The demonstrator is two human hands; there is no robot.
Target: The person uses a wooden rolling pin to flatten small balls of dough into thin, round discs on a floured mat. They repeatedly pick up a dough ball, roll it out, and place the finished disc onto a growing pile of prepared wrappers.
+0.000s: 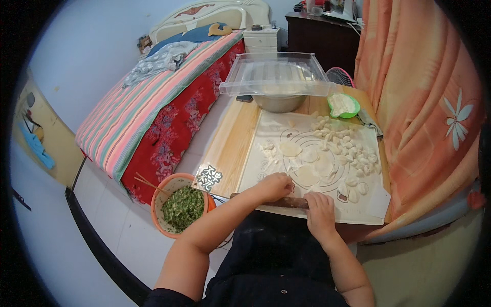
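Observation:
A dark wooden rolling pin lies crosswise at the near edge of a floury pale mat. My right hand rests over its right end with the fingers curled down onto it. Just above the pin, my left hand is closed with its fingertips pinched. Whatever they hold is hidden. Thin round dough wrappers lie on the mat beyond my hands. To their right are many small dough pieces, some flattened near my right hand.
A green bowl of flour stands at the far right. A clear plastic cover sits over a metal basin, beside a phone. Lower left, an orange basin holds chopped green filling and chopsticks. An orange curtain hangs along the right.

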